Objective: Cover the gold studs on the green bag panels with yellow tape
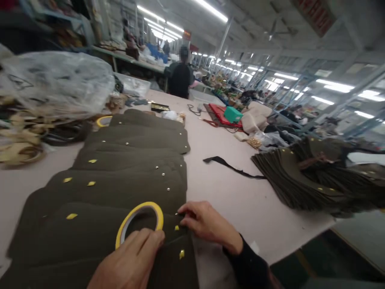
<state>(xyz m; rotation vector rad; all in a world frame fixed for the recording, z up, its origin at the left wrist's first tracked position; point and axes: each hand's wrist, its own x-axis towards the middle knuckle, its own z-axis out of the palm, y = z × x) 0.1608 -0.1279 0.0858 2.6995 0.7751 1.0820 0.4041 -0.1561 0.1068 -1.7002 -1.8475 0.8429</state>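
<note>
My left hand [129, 257] is closed on a roll of yellow tape [160, 217], which it holds tilted up over the overlapping dark olive panels [120, 196]. At the right edge of those panels is my right hand [209, 222], its thumb and index finger curled close together beside a small metal stud. Whether anything lies between the fingertips is too small to make out. Just below them sits a small yellow tape piece [177, 227], with another yellow piece [182, 254] nearer me. More yellow pieces and metal studs [168, 189] dot the panels.
A black strip [231, 166] lies right of the panels, near a fanned stack of dark pieces [288, 176]. A teal box [232, 114] rests on something red. At left are a clear plastic bag [60, 84] and tan strips [24, 136]. A person [179, 76] is farther back.
</note>
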